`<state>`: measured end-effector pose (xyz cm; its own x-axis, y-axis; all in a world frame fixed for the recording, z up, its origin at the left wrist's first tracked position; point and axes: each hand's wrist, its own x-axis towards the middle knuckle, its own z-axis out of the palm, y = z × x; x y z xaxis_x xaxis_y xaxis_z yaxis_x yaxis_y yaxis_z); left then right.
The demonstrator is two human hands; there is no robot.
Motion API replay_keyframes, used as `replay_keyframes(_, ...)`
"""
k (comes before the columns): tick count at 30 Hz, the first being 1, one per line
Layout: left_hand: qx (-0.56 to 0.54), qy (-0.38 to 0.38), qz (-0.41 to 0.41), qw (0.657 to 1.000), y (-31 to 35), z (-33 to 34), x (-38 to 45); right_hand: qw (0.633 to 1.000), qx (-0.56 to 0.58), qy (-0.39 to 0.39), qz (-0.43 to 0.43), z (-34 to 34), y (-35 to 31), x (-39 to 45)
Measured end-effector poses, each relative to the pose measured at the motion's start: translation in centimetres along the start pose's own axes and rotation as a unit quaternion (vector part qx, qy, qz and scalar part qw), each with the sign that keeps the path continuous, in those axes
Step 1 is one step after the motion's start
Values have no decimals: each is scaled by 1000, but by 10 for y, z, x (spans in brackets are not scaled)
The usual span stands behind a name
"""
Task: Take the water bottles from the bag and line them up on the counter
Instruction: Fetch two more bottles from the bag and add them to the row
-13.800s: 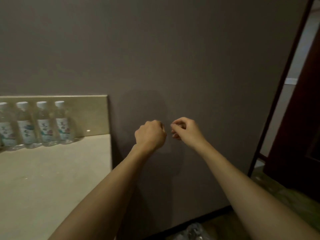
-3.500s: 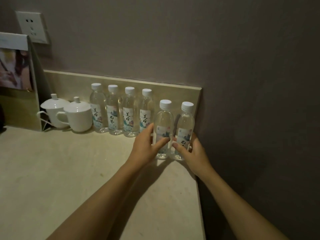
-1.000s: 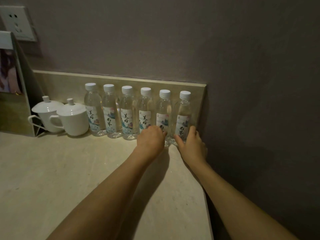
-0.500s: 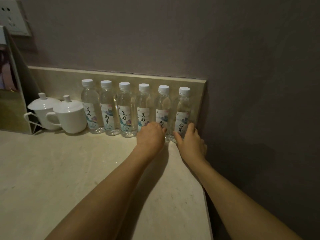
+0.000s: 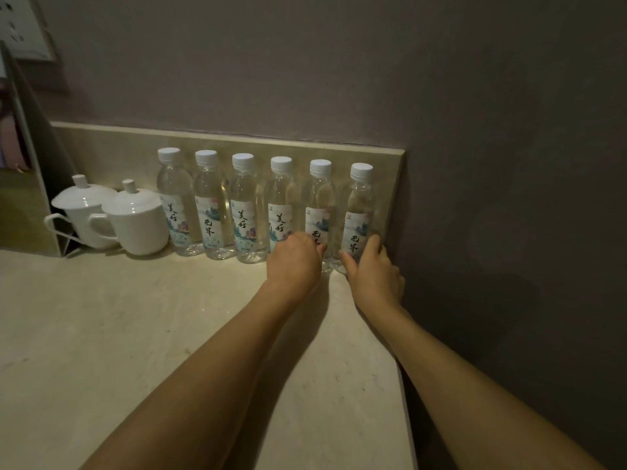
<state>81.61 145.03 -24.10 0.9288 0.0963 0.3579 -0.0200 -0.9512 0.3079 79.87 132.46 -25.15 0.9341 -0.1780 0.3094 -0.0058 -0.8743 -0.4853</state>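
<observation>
Counter (image 5: 169,334): right grip (image 5: 373,276) holds end bottle (image 5: 359,215).

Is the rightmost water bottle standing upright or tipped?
Upright. The rightmost bottle stands with its white cap on top, level with its neighbours, while the right hand grips its base.

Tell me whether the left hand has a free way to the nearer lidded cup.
Probably yes. The left hand sits at the fifth bottle, and bare counter lies between it and the nearer lidded cup; only the bottles behind need skirting.

Dim, grainy view; wide-angle bending at edges.
</observation>
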Motion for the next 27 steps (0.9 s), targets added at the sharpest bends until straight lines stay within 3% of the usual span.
replay_keyframes(27, -38, -2, -13, 999, 0, 4, 2, 1000, -13, 7, -19, 3, 0, 2)
